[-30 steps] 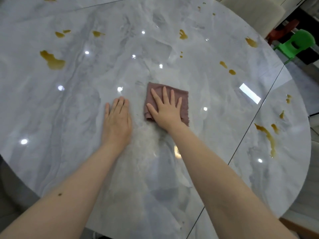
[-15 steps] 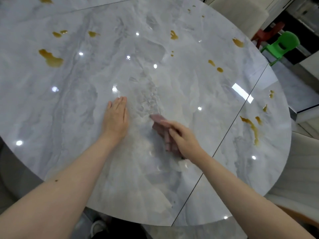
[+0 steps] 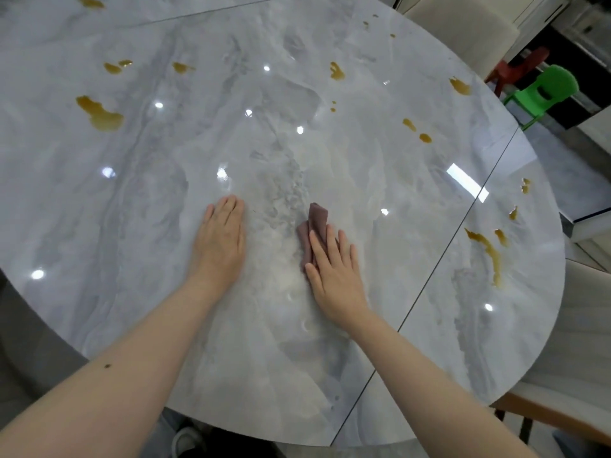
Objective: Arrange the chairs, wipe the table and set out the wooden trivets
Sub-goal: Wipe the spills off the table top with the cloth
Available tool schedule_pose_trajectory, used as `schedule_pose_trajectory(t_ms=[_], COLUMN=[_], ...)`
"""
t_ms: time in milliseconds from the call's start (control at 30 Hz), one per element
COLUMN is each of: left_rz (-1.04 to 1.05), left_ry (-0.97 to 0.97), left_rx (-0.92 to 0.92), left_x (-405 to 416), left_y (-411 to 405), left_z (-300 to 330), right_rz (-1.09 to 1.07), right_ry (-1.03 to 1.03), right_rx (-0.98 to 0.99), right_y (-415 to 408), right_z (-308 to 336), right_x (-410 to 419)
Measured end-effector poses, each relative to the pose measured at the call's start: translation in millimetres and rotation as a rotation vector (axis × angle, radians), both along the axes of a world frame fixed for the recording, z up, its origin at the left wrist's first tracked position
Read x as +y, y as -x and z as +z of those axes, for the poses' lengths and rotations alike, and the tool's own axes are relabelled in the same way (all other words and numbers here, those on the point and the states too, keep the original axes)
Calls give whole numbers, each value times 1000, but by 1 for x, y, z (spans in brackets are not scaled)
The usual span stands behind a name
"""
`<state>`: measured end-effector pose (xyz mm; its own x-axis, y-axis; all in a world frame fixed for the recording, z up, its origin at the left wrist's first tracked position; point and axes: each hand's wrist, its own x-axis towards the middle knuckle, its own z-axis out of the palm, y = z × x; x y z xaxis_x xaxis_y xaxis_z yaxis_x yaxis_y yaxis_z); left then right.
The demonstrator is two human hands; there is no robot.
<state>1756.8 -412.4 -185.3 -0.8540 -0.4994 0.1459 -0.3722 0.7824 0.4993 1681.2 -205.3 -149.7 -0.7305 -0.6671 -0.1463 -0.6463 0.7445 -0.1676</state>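
Wiping stage: I judge the job to be at the middle step, with the cloth (image 3: 314, 231) down on the bench (image 3: 330, 375) and most of the spills untouched.

Right hand: my right hand (image 3: 334, 269) presses flat on the mauve cloth at centre frame, fingers (image 3: 330, 242) straight and a little spread, clamped on nothing; the cloth is bunched and pokes out past the fingertips toward the top of the frame.

Left hand: my left hand (image 3: 220, 239) lies palm down on the bare marble just left of centre, fingers together and straight, bracing only, clear of the cloth.

Done so far: the patch between and below the two hands looks smeared and hazy but carries no amber puddles (a judgement from the sheen, nothing more).

Left to wipe: a big amber spill (image 3: 99, 114) at upper left, small drops (image 3: 115, 67) above it, one blot (image 3: 337, 71) at upper centre, a pair (image 3: 417, 131) right of that, one (image 3: 460, 86) by the far rim, and a long streak (image 3: 486, 252) at right beyond the seam.

Chairs: a pale chair back (image 3: 459, 28) shows at upper right and another seat (image 3: 562, 375) at lower right; I cannot tell whether they are arranged.

Trivets: none in view, so that step looks wholly undone.

Background: a green child's chair (image 3: 545, 90) and a red one (image 3: 519, 66) stand off at upper right.
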Motion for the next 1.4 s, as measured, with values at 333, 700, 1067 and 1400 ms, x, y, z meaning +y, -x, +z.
schedule_pose_trajectory(t_ms=[333,700,1067,1400], left_rz=[-3,-30,246,418], left_ry=[-97,-206,-22,68], left_rx=[49,22,13,-122], left_x=[-6,-13,-112,-178], left_y=[0,-9,-97,-77], left_z=[5,25,39,31], right_rz=[337,17,-226,42], right_ry=[71,164,656,119], right_rx=[2,9,-305,107], right_y=[-27,36,-29,-17], right_z=[-10,-4,39,-14], right_x=[-46,-65,-182,-242])
